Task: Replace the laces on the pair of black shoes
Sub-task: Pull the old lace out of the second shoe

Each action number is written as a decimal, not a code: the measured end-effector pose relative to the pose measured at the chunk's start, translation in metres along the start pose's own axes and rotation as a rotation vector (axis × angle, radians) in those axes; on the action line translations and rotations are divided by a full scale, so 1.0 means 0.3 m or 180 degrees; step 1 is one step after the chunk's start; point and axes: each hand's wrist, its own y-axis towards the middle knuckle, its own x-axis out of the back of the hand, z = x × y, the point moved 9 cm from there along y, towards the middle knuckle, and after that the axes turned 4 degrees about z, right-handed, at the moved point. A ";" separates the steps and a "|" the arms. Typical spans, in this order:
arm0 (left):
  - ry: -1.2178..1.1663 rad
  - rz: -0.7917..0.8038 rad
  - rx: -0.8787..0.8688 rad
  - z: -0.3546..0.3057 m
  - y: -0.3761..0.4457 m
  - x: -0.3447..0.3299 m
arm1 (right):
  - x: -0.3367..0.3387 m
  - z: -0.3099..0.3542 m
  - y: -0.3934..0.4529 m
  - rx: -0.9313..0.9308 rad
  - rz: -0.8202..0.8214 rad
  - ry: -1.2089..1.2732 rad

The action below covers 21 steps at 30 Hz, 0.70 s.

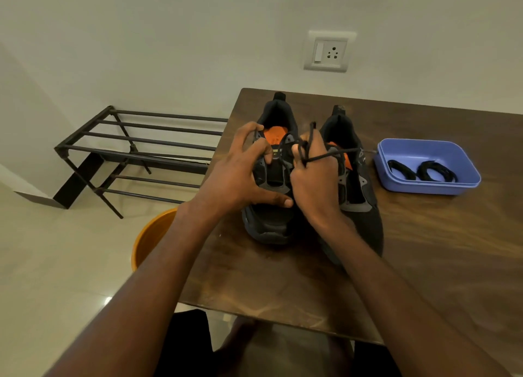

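Head view, left to right. A metal shoe rack [135, 153] stands on the floor at left of the frame; an orange bucket [150, 238] sits below the counter's [283, 291] left edge. At centre, the pair of black shoes stands side by side on the counter, toes toward the person.

The left hand [240, 176] grips the left shoe [268, 224] at its collar, fingers curled over the tongue area. The right hand [314, 178] pinches a black lace [319, 157] that loops over its fingers and trails toward the right shoe [365, 207].

Progress: judged early. The lace appears to be coming out of the left shoe; the right shoe's lacing cannot be made out. Two coiled laces [424, 171] lie unused in the blue tray [441, 188] at right.

Clearance: the shoes sit near the counter's left edge. Open counter lies in front and to the right, between the shoes and the tray.
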 end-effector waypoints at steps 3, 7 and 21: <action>-0.0073 -0.0103 0.0096 0.015 -0.004 0.017 | 0.041 0.016 0.015 0.0145 -0.0168 -0.0569; -0.0246 -0.0038 0.0123 0.017 0.003 -0.005 | 0.120 0.033 0.021 0.0077 -0.0421 -0.0257; -0.0166 -0.0283 -0.0169 -0.138 -0.024 0.035 | 0.195 0.120 -0.041 -0.0259 0.0779 0.1009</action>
